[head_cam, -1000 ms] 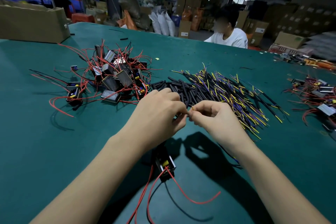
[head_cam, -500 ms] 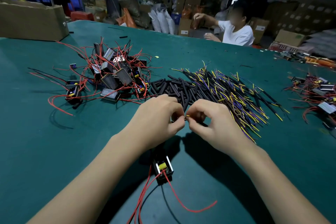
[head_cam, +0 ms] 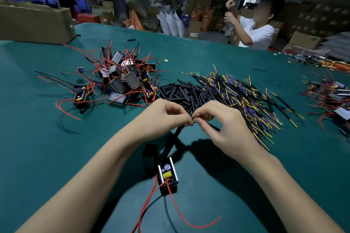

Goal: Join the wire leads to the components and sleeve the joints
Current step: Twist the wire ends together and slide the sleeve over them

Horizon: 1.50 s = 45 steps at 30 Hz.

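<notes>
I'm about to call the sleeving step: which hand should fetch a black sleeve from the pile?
Probably the right hand: the sleeve pile lies just beyond it, while the left hand pinches the component's lead.

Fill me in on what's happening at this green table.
A person is joining wires by hand. The left hand and right hand pinch bare wire ends together above the table. A black sleeved lead runs from the left hand down to a small component with red leads. More components, black sleeves and cut wires lie piled behind.
</notes>
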Tool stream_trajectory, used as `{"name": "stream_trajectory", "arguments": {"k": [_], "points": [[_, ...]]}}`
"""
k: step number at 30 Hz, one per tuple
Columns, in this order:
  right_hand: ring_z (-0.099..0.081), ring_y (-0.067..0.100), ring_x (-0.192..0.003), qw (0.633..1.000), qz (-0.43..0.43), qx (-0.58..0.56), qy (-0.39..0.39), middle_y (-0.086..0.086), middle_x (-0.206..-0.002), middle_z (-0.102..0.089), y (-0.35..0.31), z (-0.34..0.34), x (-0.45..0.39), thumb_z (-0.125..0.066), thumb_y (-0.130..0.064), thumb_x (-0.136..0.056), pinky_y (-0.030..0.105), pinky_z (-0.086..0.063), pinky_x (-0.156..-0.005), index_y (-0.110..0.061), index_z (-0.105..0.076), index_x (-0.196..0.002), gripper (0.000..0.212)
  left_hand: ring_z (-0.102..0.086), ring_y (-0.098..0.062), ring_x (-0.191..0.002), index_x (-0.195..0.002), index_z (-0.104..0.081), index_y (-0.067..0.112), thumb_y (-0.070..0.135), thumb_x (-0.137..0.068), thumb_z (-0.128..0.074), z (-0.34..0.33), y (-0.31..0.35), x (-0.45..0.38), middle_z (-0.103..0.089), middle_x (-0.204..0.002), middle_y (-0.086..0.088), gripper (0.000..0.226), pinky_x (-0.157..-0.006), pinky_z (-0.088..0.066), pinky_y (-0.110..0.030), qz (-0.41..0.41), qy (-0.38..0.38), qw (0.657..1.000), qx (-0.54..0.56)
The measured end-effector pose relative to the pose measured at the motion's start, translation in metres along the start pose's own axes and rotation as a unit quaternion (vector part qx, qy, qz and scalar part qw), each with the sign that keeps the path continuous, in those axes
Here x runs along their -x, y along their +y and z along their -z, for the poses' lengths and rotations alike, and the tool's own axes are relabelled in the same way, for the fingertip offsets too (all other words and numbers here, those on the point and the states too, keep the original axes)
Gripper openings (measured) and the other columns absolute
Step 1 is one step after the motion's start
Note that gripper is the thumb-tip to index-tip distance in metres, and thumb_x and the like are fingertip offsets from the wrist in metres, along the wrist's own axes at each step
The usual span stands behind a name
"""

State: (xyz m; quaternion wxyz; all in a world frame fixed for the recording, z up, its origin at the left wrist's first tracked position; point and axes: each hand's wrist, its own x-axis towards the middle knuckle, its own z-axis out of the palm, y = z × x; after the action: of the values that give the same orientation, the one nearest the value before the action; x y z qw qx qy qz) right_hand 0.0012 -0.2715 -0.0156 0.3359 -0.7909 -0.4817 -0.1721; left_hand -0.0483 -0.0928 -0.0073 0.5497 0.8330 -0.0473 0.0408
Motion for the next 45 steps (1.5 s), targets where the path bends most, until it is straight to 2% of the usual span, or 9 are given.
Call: {"name": "stream_trajectory", "arguments": {"k": [3,9,16,22,26,32,37,41,45], "points": [[-0.053,0.010,-0.073,0.999,-0.025,-0.013,-0.015,0.001,-0.079,-0.063,0.003,0.002,0.000,-0.066,0.000,-0.084,0.019,-0.043,-0.070,-0.006,-0.070,-0.086,0.007,-0.053,-0.011,-0.061,-0.070,-0.072,0.011,0.015,-0.081,-0.066,-0.006,-0.001,0.000,-0.068,-0.069,-0.013,0.013,-0.060,-0.043,-0.026,-0.017,0.022,0.999,-0.043],[-0.047,0.009,-0.072,1.000,-0.004,0.004,-0.018,0.000,-0.076,-0.058,0.003,0.002,0.000,-0.064,0.001,-0.082,0.019,-0.041,-0.068,-0.005,-0.066,-0.082,0.006,-0.051,-0.010,-0.058,-0.069,-0.071,0.011,0.013,-0.080,-0.065,-0.009,0.000,0.000,-0.067,-0.066,-0.011,0.013,-0.058,-0.040,-0.024,-0.028,0.036,0.996,-0.076],[-0.049,0.018,-0.075,0.998,0.043,0.038,-0.015,0.002,-0.076,-0.056,-0.002,-0.001,-0.001,-0.061,0.009,-0.077,0.030,-0.044,-0.068,-0.002,-0.061,-0.077,0.011,-0.043,-0.006,-0.062,-0.063,-0.071,0.016,0.037,-0.063,-0.063,-0.002,0.002,0.000,-0.059,-0.070,0.000,0.022,-0.057,-0.033,-0.018,0.074,-0.010,0.997,0.007],[-0.046,0.026,-0.072,0.989,0.101,0.108,-0.022,0.006,-0.073,-0.053,-0.006,0.002,-0.003,-0.058,0.009,-0.077,0.035,-0.041,-0.064,0.000,-0.056,-0.071,0.010,-0.042,-0.010,-0.057,-0.051,-0.058,0.019,0.034,-0.062,-0.065,-0.003,0.001,0.000,-0.050,-0.058,0.006,0.020,-0.059,-0.030,-0.026,0.150,-0.060,0.985,0.063],[-0.043,0.016,-0.072,0.995,0.056,0.085,-0.014,-0.001,-0.072,-0.050,-0.004,0.002,-0.001,-0.063,0.007,-0.073,0.025,-0.039,-0.065,-0.002,-0.056,-0.071,0.012,-0.051,-0.009,-0.065,-0.073,-0.069,0.014,0.026,-0.082,-0.066,-0.006,-0.001,0.002,-0.062,-0.068,0.002,0.016,-0.070,-0.044,-0.029,0.032,-0.037,0.996,-0.070],[-0.042,0.001,-0.066,0.999,-0.027,-0.008,-0.016,-0.011,-0.068,-0.049,-0.005,-0.002,0.000,-0.062,-0.006,-0.074,0.012,-0.035,-0.063,-0.007,-0.061,-0.074,0.001,-0.056,-0.013,-0.072,-0.077,-0.057,0.027,0.018,-0.077,-0.068,-0.011,0.001,0.004,-0.059,-0.068,0.013,0.014,-0.076,-0.049,-0.036,-0.099,0.012,0.968,-0.229],[-0.049,0.004,-0.059,0.991,-0.103,-0.086,-0.003,-0.003,-0.063,-0.057,-0.006,-0.002,0.000,-0.064,-0.001,-0.076,0.019,-0.041,-0.058,-0.009,-0.063,-0.071,0.009,-0.055,-0.015,-0.084,-0.087,-0.054,0.024,0.024,-0.080,-0.065,-0.012,0.004,0.005,-0.052,-0.077,0.013,0.013,-0.076,-0.034,-0.032,-0.199,0.077,0.898,-0.385],[-0.050,0.005,-0.058,0.973,-0.176,-0.151,0.002,-0.008,-0.061,-0.058,-0.002,0.000,-0.001,-0.066,0.002,-0.079,0.020,-0.042,-0.058,-0.019,-0.062,-0.067,0.024,-0.058,-0.024,-0.071,-0.071,-0.059,0.015,0.019,-0.074,-0.063,-0.010,0.010,0.006,-0.061,-0.069,0.001,0.007,-0.065,-0.043,-0.038,-0.303,0.121,0.824,-0.463],[-0.048,0.004,-0.057,0.959,-0.212,-0.187,-0.016,-0.008,-0.061,-0.059,0.001,0.001,0.000,-0.065,-0.001,-0.082,0.017,-0.039,-0.055,-0.021,-0.062,-0.066,0.026,-0.057,-0.024,-0.067,-0.067,-0.061,0.015,0.019,-0.075,-0.062,-0.010,0.011,0.007,-0.060,-0.066,0.001,0.009,-0.063,-0.044,-0.038,-0.321,0.122,0.808,-0.479]]}}
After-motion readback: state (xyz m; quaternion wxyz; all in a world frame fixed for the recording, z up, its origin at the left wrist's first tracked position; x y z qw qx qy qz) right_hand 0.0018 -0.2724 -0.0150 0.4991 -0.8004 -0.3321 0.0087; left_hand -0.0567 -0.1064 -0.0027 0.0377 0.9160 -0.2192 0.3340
